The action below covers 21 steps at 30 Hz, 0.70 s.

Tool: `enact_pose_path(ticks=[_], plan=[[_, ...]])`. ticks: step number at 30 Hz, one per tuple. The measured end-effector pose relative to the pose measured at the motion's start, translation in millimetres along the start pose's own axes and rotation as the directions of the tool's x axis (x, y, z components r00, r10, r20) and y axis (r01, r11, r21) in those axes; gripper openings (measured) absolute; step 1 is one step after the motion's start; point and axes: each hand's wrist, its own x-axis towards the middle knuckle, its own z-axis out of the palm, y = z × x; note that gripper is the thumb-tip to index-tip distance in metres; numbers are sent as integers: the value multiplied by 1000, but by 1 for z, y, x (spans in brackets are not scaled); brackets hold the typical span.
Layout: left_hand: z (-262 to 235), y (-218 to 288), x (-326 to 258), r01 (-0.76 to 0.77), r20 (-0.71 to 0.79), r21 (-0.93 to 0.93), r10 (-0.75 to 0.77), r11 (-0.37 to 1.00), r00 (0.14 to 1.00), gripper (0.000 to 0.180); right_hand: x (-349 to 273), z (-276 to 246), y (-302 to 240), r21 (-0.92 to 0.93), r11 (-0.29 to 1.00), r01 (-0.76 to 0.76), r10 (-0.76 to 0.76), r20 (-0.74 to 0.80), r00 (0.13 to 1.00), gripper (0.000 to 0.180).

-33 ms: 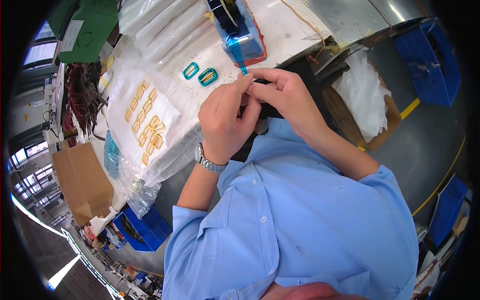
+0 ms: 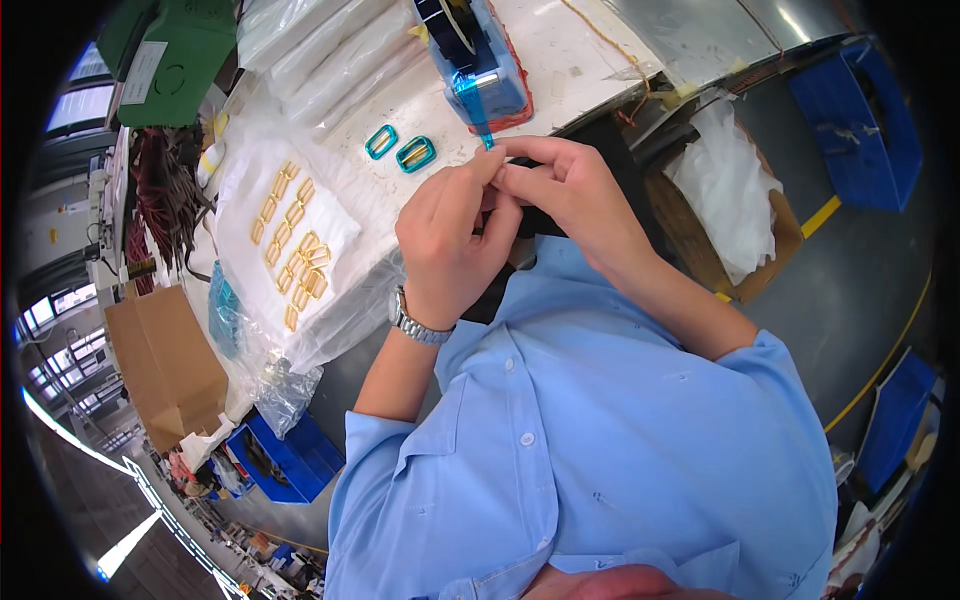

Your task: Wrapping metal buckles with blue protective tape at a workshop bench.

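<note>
My two hands meet at the table's near edge, just below a blue tape dispenser (image 2: 500, 92). A strip of translucent blue tape (image 2: 487, 138) runs from it down to my fingertips. My right hand (image 2: 570, 185) is closed, thumb and index finger pinched at the tape's end. My left hand (image 2: 450, 225), wearing a metal watch (image 2: 415, 325), has its fingers curled beside them; what it grips is hidden. Left of the dispenser lie two buckles covered in teal film, one buckle (image 2: 380, 142) beside another buckle (image 2: 416, 154). Several bare gold buckles (image 2: 297, 205) rest in rows on a white sheet (image 2: 335, 220).
Clear plastic packs (image 2: 330, 60) lie at the back of the table, near a green bin (image 2: 180, 60). A carton (image 2: 770, 240) with white plastic stands to the right, beyond it a blue crate (image 2: 860, 130). Another cardboard box (image 2: 165, 360) is at left, above a blue bin (image 2: 290, 465).
</note>
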Motion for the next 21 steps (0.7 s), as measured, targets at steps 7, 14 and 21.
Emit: enact_pose_path(ticks=[7,14,21], plan=[[-11,-13,12,116,34,-31,-115,993,993,19,-1,1,-5,-53,999,-7,9,43,999,45],[-27,-13,40,215,234,-66,-194,974,953,10,0,0,-2,88,996,19,-25,66,997,49],[-45,-27,80,360,593,-63,-255,931,764,15,19,-18,11,214,977,-20,6,68,998,46]])
